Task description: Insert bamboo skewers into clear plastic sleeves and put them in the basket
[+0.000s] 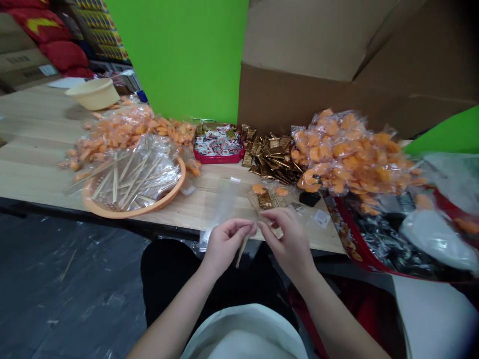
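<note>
At the table's front edge my left hand (227,247) is closed in a pinch, with a thin wooden stick (242,251) slanting down from its fingers. Close beside it, my right hand (287,240) has its thumb and forefinger curled towards the left fingertips; whatever lies between them is too small and blurred to make out. Just beyond the hands lie a gold-wrapped packet (265,200), orange pieces (259,189) and a few thin sticks. A clear plastic bag (220,202) lies flat beyond my left hand.
Left stands an orange basket (170,199) of bagged sticks, beside heaped orange pieces (138,122). A red tin (219,158) of small sachets, gold packets (275,154) and bagged orange pieces (344,149) line the back. A red box (348,239) with dark wrapped items is at right.
</note>
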Motion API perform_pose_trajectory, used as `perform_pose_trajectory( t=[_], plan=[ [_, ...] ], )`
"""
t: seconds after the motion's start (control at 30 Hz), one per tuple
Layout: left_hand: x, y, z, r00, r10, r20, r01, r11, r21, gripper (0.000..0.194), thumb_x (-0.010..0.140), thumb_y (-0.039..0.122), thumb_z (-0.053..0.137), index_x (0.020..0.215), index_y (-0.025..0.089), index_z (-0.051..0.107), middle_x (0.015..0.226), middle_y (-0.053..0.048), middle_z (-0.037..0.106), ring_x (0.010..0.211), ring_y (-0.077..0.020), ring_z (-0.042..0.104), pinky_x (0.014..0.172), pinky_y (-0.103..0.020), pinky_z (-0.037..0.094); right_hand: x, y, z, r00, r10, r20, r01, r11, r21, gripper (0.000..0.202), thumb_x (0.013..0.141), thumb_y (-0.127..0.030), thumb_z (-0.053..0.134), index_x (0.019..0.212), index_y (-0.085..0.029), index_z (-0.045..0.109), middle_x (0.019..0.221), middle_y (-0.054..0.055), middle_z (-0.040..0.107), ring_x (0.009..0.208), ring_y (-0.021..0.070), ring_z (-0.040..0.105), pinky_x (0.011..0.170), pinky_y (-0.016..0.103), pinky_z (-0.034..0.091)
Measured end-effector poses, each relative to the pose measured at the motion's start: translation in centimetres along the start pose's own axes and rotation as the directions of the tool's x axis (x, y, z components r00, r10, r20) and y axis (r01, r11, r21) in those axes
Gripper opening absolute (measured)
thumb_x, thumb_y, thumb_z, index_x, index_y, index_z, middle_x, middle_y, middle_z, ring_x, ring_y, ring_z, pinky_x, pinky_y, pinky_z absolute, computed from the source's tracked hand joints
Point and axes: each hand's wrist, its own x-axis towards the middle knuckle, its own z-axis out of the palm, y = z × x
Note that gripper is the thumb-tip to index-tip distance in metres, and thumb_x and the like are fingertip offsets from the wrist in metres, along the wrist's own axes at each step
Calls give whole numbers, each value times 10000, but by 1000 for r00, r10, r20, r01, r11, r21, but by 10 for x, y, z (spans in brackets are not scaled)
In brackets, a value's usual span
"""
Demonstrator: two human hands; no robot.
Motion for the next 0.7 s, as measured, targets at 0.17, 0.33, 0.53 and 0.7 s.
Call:
perform_pose_trajectory(
  t=[0.17, 0.33, 0.53, 0.7],
  plan=[
    [-5, 2, 3, 995, 101, 17, -102, 964, 244, 199, 789, 265, 584, 932, 163, 680, 888, -51, 710, 835, -185, 648, 770, -274, 490, -7, -7, -1, 914, -402, 47, 392, 849, -354, 209, 813, -155, 568, 1013, -164, 630, 892, 78, 641, 897, 208, 530, 851, 351, 443],
    [-10, 4, 5, 972, 227, 54, -225, 852, 472, 187, 828, 242, 528, 935, 210, 678, 905, -15, 694, 837, -161, 634, 763, -237, 472, -4, -5, 3, 907, -408, 105, 418, 836, -355, 165, 830, -119, 524, 947, -126, 640, 835, 80, 655, 814, 193, 543, 787, 332, 464],
    [-12, 4, 9, 977, 191, 96, -214, 877, 430, 175, 840, 237, 509, 907, 202, 667, 869, -13, 684, 811, -152, 628, 737, -225, 475, -5, 4, 1, 963, -267, 43, 270, 952, -142, 118, 815, -127, 523, 818, -166, 635, 787, 59, 637, 788, 177, 551, 733, 312, 468],
    [-12, 5, 14, 980, 165, 110, -194, 915, 354, 170, 834, 242, 520, 890, 183, 669, 863, -29, 688, 814, -160, 628, 750, -237, 477, -8, 9, 3, 999, -24, -21, 26, 996, 89, 114, 787, -131, 534, 766, -191, 629, 766, 33, 640, 740, 158, 567, 652, 279, 469]
  ],
)
